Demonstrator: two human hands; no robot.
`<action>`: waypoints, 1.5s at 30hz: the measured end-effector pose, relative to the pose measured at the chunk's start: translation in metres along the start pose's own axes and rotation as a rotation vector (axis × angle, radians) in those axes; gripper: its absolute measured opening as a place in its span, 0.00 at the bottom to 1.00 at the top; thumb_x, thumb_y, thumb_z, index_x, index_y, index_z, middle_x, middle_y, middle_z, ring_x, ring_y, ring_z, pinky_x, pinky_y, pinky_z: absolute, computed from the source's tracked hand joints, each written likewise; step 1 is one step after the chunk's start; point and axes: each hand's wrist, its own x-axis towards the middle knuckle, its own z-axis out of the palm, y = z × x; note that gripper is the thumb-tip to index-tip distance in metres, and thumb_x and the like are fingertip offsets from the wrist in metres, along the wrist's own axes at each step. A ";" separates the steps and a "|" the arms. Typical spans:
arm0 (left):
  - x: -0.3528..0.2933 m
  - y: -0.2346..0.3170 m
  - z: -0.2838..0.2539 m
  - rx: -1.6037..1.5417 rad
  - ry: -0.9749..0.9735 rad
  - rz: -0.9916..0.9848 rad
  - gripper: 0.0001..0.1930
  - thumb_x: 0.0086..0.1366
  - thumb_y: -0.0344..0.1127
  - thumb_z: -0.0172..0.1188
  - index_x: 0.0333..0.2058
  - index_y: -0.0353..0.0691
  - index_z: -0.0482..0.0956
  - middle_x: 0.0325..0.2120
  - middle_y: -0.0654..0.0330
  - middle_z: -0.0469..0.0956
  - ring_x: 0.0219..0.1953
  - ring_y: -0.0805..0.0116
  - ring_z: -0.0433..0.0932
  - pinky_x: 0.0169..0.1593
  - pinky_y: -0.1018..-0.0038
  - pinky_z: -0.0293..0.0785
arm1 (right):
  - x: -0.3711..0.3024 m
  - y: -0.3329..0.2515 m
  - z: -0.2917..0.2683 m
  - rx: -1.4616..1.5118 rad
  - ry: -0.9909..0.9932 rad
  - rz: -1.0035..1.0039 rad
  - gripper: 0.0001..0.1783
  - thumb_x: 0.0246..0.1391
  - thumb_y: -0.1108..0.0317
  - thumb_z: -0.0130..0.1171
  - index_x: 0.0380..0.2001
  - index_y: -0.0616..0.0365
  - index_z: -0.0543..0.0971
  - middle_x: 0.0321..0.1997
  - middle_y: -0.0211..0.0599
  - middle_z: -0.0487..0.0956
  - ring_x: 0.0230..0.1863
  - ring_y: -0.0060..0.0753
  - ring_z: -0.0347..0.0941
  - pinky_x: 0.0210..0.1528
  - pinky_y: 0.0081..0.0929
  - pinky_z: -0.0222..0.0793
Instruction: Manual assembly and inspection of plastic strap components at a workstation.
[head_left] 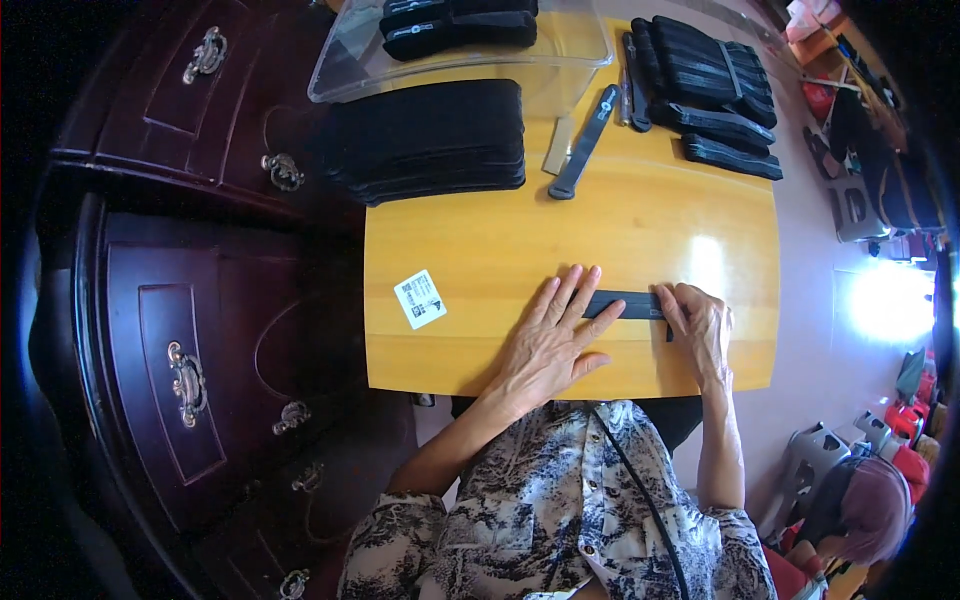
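A flat black strap (632, 304) lies crosswise on the yellow wooden table, near its front edge. My left hand (552, 342) is laid flat with its fingers spread, the fingertips pressing over the strap's left end. At the other end, my right hand (698, 328) is closed with its fingertips pinching the strap; a short dark piece shows just below those fingers. What lies under the fingers is hidden. Beyond the hands, a single dark strap with rounded ends (585, 142) rests at a slant next to a small tan strip (559, 146).
A thick stack of black pieces (430, 140) sits at the table's far left, before a clear plastic box (560, 62) holding black bundles. Bundled black straps (710, 70) lie far right. A white printed label (419, 299) is at left. Dark drawers (180, 370) stand alongside.
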 end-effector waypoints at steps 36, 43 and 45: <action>-0.075 -0.070 -0.079 -0.708 0.652 -0.602 0.28 0.74 0.51 0.40 0.54 0.29 0.72 0.49 0.46 0.77 0.54 0.58 0.75 0.60 0.63 0.68 | 0.051 -0.072 0.008 -0.058 -0.327 -0.476 0.19 0.58 0.56 0.59 0.20 0.59 0.75 0.21 0.40 0.74 0.24 0.45 0.74 0.26 0.37 0.69; -0.053 -0.126 -0.084 -1.020 0.814 -0.631 0.29 0.74 0.50 0.39 0.60 0.29 0.65 0.58 0.44 0.68 0.61 0.55 0.68 0.65 0.62 0.62 | 0.080 -0.101 0.015 0.428 -0.154 -0.208 0.16 0.57 0.57 0.61 0.39 0.59 0.80 0.31 0.37 0.80 0.31 0.29 0.77 0.28 0.31 0.71; -0.046 -0.158 -0.086 -1.230 0.923 -0.562 0.31 0.72 0.53 0.45 0.61 0.31 0.63 0.61 0.44 0.64 0.65 0.55 0.62 0.67 0.64 0.55 | 0.105 -0.105 0.022 0.699 -0.208 -0.103 0.30 0.60 0.49 0.56 0.54 0.64 0.71 0.45 0.45 0.79 0.44 0.31 0.75 0.50 0.29 0.69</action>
